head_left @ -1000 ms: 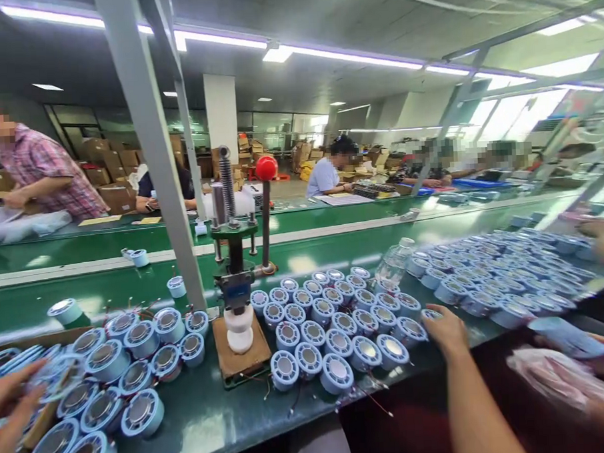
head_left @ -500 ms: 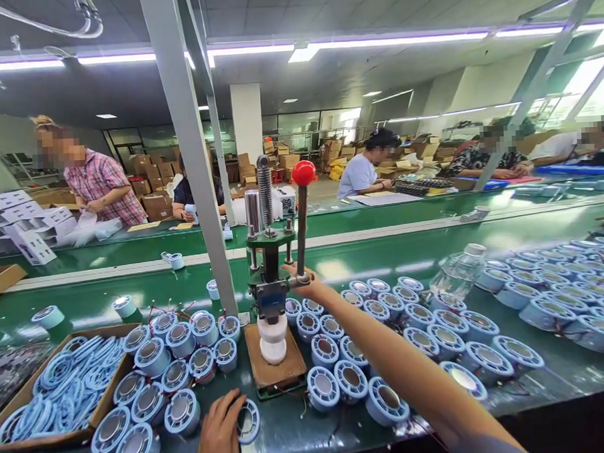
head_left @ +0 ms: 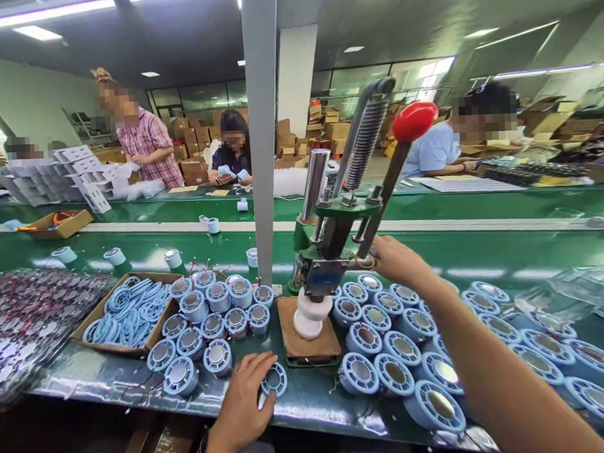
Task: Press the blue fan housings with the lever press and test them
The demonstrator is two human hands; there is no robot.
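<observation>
My left hand (head_left: 247, 399) rests near the table's front edge, its fingers and thumb around the side of a round light-blue part (head_left: 275, 380) with a slotted rim. My right hand (head_left: 396, 259) reaches across to the green hand press and is closed at the lower end of its lever (head_left: 388, 189), which has a red ball knob; some fingers are hidden behind it. Below the press head, a white round pressing block (head_left: 309, 320) stands over the brown base plate (head_left: 290, 334).
Blue round units (head_left: 239, 319) with metal centres stand left of the press, and many more (head_left: 400, 349) to its right. A cardboard box (head_left: 81, 333) holds blue rings. A grey post (head_left: 266, 154) rises behind. Clear plastic (head_left: 580, 291) lies at right. Other people work beyond the belt.
My view has turned left, so the press and both hands appear farther right. The left hand remains at the round blue part, and the right hand at the lever's lower end.
</observation>
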